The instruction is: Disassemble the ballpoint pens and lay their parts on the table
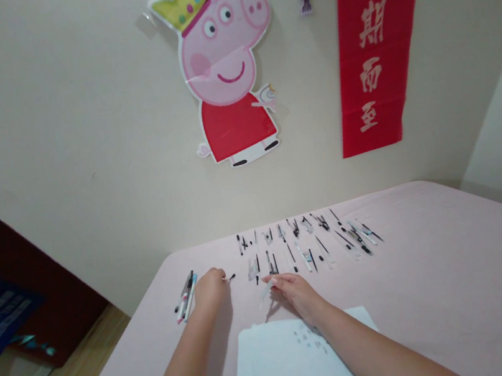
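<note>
Left hand (210,289): I see it pinching a small black-tipped piece (231,277), just right of a bunch of pens (186,297). Right hand (297,291): pinching a translucent piece (266,294) near two rows of pen parts (290,251) laid on the pink cover (435,286). A white sheet (278,372) lies below the right forearm (372,339); I cannot tell whether its dark specks (305,334) are marks or loose bits. Wall (79,113): crowned pig cutout (238,121), red banner (368,57).
</note>
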`<state>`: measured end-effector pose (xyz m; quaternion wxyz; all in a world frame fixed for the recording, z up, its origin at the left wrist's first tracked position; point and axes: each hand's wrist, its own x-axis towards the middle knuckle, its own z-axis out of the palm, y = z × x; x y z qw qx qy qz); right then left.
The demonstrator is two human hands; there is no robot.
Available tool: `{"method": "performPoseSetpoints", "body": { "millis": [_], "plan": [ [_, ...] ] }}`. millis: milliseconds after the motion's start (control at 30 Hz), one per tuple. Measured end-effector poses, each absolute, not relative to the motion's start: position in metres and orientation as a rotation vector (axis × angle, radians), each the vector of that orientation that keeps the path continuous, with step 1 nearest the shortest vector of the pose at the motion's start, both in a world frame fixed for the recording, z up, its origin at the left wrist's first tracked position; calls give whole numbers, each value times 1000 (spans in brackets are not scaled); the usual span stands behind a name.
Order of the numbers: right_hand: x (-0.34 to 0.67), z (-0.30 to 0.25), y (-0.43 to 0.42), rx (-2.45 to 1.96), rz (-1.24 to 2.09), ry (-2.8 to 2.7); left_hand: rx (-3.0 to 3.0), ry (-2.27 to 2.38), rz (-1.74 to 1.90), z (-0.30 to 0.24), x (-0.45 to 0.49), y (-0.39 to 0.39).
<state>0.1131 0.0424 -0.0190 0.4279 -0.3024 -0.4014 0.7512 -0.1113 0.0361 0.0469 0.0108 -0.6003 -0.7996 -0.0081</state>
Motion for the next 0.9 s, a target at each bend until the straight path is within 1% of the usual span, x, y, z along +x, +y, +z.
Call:
{"method": "performPoseSetpoints", "body": {
  "millis": [167,300,467,633,800,900],
  "plan": [
    [113,-18,42,-757,1867,-1011,-1873,-2581,-199,47,-113,35],
    [112,-20,43,-771,1871,-996,-1863,-2704,-474,40,-116,31],
    [110,-21,43,-760,1893,-981,-1865,-2889,-1047,25,-104,26],
    [111,-13,38,-670,1962,-987,-1906,-3065,-1682,11,-66,19],
    [113,-7,34,-487,1995,-1110,-1905,-3113,-2163,17,-36,8],
    [112,-9,34,-497,1942,-1184,-1811,-3172,-2491,24,-30,1]
  ]
}}
